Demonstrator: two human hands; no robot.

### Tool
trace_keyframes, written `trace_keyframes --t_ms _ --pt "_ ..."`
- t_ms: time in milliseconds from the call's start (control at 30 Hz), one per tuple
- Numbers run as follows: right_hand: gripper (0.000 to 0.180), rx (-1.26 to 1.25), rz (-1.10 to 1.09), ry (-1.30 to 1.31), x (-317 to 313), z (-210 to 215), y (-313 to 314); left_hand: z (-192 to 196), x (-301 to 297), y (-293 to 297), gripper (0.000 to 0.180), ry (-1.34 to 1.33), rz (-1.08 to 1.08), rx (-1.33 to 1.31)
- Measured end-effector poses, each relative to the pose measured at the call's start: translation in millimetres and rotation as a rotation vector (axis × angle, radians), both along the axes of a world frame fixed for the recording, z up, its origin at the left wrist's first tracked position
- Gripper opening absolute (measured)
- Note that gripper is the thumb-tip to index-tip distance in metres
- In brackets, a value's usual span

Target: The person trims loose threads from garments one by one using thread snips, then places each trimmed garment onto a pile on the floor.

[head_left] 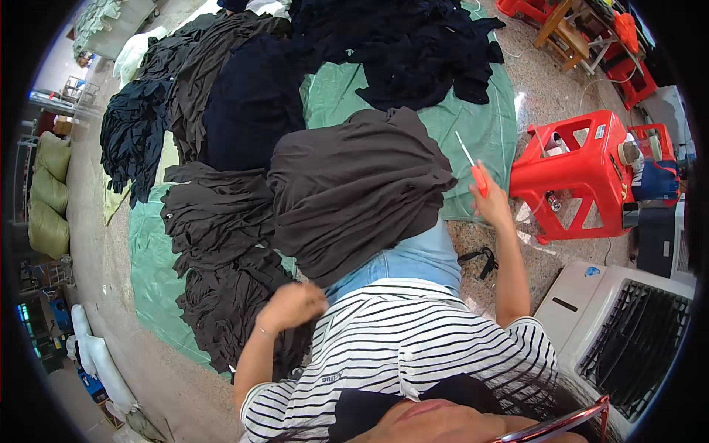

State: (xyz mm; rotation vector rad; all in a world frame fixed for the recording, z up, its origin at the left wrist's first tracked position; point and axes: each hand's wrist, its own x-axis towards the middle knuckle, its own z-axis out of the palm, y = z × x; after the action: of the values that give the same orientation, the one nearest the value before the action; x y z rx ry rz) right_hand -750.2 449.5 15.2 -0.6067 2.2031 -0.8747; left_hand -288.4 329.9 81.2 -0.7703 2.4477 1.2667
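Note:
Across my lap lies a dark grey-brown garment (354, 192), loosely folded, with small buttons near its right edge. My right hand (491, 198), raised to the right of the garment, is closed round a slim tool with an orange-red handle (481, 179). Its thin, pale metal end (465, 148) points up and away; whether it is a pair of scissors or another tool I cannot make out. By my left hip is my left hand (294, 304), close to the garment's lower edge. Its fingers are blurred, and whatever they may hold is hidden.
Piles of grey-brown garments (218, 214) sit to my left, with navy ones (255, 103) beyond, on a green sheet (473, 133). To the right stand a red plastic stool (569, 170) and a white air cooler (591, 303). Stuffed sacks (50, 196) line the far left.

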Motion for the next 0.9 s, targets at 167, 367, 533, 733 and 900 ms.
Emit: trace_keyframes --t_ms 167,367,533,733,900 --pt "0.071 -0.125 0.258 0.477 23.2 24.5 11.0 24.9 -107.6 -62.7 0.022 0.657 0.356 -0.747" --pt "0.064 -0.045 0.247 0.414 64.3 81.6 27.8 -11.9 -209.2 -61.4 0.023 0.738 0.174 -0.456" --pt "0.064 -0.099 0.254 0.438 88.1 89.6 59.8 -17.7 -237.7 -69.1 0.039 0.618 0.039 -0.262" --pt "0.056 -0.169 0.232 0.445 105.3 89.7 66.7 -29.7 -231.1 -93.7 0.019 0.483 0.219 0.722" --pt "0.037 -0.165 0.253 0.485 113.8 101.5 64.3 -16.2 -226.5 -87.7 0.021 0.446 0.336 0.753"
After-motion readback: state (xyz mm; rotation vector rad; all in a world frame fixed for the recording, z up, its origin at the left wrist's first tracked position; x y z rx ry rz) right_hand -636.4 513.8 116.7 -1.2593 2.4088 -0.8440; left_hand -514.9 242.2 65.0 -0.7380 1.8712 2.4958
